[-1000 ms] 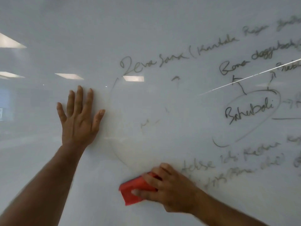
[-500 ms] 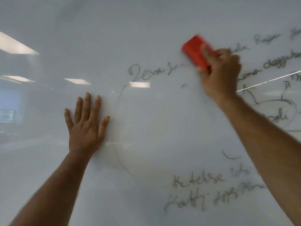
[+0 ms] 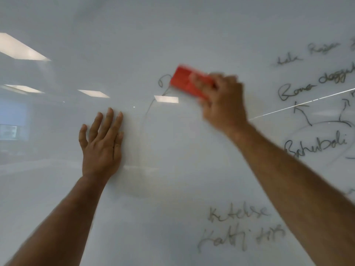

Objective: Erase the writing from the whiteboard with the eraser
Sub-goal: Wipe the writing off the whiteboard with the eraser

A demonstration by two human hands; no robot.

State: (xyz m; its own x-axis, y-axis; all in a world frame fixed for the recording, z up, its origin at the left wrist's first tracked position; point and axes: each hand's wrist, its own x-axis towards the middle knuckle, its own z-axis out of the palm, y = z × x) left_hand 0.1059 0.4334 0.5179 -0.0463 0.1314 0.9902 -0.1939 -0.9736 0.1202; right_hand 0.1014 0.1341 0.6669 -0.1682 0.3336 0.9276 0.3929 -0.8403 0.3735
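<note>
Your right hand [image 3: 222, 100] pinches the light, stiff red eraser [image 3: 189, 83] by its long edges against the slick whiteboard [image 3: 172, 35], while your left hand [image 3: 101, 144] lies spread flat.

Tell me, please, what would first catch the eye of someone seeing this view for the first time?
The red eraser stands out most, gripped in the right hand and pressed to the whiteboard at upper centre, blurred by motion. Left of it, lower down, the left hand lies flat on the board, fingers spread. Dark handwriting crowds the right side and bottom.
</note>
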